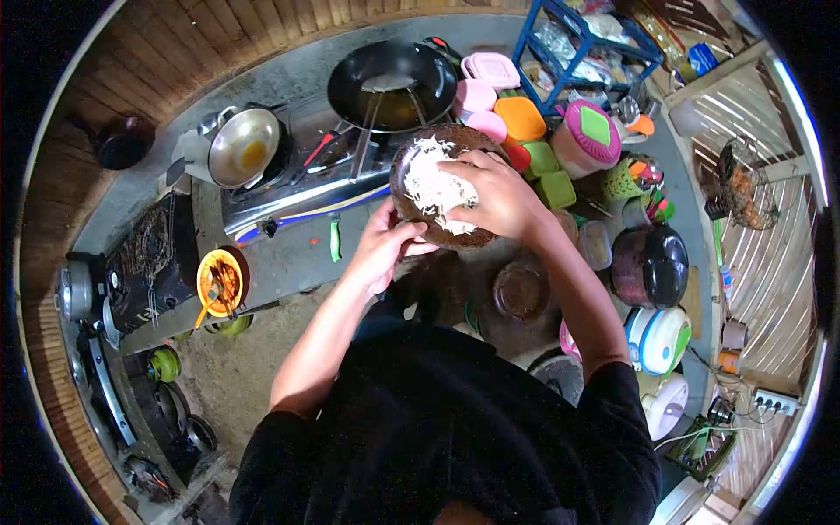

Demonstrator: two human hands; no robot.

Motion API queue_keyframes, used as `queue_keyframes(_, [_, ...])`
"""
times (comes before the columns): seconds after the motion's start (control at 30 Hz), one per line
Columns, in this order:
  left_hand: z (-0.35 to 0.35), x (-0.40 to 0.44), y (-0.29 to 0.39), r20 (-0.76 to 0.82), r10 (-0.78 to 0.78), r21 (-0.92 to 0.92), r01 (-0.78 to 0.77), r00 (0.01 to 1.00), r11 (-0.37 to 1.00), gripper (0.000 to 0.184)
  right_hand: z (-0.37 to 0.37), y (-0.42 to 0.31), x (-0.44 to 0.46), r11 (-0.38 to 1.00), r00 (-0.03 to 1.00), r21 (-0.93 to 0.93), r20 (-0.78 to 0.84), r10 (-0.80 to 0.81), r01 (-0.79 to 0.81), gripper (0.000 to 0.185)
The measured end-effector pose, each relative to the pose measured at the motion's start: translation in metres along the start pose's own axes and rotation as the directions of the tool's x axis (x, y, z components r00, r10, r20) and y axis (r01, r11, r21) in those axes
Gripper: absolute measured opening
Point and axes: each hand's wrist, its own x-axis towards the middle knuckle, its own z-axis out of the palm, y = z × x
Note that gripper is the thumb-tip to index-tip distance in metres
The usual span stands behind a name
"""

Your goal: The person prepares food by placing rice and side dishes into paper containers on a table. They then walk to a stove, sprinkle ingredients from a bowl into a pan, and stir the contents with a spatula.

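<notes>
A round brown stone plate (405, 203) is held up in front of the body, with white shredded food (430, 182) heaped on it. My left hand (386, 241) grips the plate's lower left rim, thumb on the edge. Over the right part of the heap lies my right hand (494, 194), its fingers curved down into the shreds; its fingertips are partly hidden. Just beyond the plate sits a black wok (350, 83) on the stove, with tongs (363, 144) and a piece of food inside.
A pan with yellow liquid (229, 140) and an orange bowl (208, 262) are at the left. A green-handled knife (335, 241) lies on the counter. Colourful containers (522, 118), a blue rack (573, 61) and a dark pot (632, 262) stand at the right.
</notes>
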Motion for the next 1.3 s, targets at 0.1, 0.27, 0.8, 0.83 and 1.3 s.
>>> queue_keyframes(0.1, [-0.013, -0.001, 0.021, -0.020, 0.058, -0.030, -0.059, 0.998, 0.998, 0.044, -0.005, -0.011, 0.026, 0.990, 0.992, -0.099, -0.056, -0.109, 0.104, 0.059])
queue_keyframes(0.27, [-0.038, 0.011, 0.042, 0.012, 0.121, -0.020, -0.121, 0.993, 0.992, 0.043, 0.002, -0.018, 0.071, 0.973, 0.977, -0.094, 0.025, -0.210, 0.212, 0.045])
queue_keyframes(0.8, [-0.109, 0.058, 0.079, 0.000, 0.145, -0.053, -0.145, 0.989, 0.988, 0.040, 0.019, -0.011, 0.169, 0.981, 0.991, 0.139, -0.043, -0.129, 0.133, 0.026])
queue_keyframes(0.83, [-0.112, 0.060, 0.081, -0.012, 0.136, -0.050, -0.137, 0.991, 0.989, 0.040, 0.015, -0.013, 0.173, 0.988, 0.998, 0.143, 0.004, -0.060, 0.059, 0.027])
queue_keyframes(1.3, [-0.152, 0.074, 0.101, -0.190, 0.215, -0.053, -0.229, 0.958, 0.972, 0.034, -0.005, 0.045, 0.226, 0.834, 0.994, 0.544, 0.090, 0.057, -0.097, 0.027])
